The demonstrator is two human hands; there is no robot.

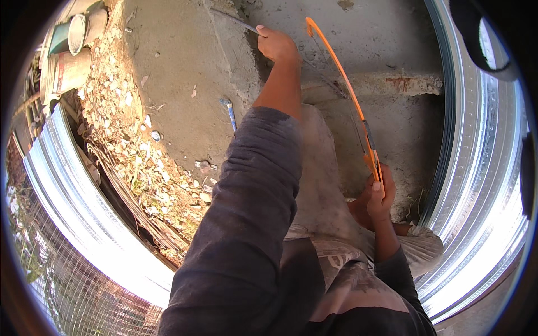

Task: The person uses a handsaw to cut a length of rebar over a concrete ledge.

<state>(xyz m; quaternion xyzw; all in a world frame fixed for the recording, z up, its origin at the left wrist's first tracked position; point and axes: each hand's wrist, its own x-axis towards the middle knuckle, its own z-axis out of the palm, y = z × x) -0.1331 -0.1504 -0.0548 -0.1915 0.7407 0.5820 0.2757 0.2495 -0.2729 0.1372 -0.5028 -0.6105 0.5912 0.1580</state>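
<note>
Your right hand (381,196) is gripping the handle of the orange hacksaw (344,84), closed tightly around it. Your left hand (276,43) is clenching a thin metal rod (235,21) just left of the saw's far end. A blue-handled tool (230,112) is lying on the concrete floor (179,67), further left of the saw.

Hacksaw (347,89): bright orange frame. Sleeve (246,224): dark grey, plain. Concrete floor (185,73): grey-brown, with a pale rubble strip along its left edge. Ledge (392,83): grey with rust-red stain. Corrugated metal sheets (482,168): silver, ribbed. Buckets (67,61): whitish, stained.
</note>
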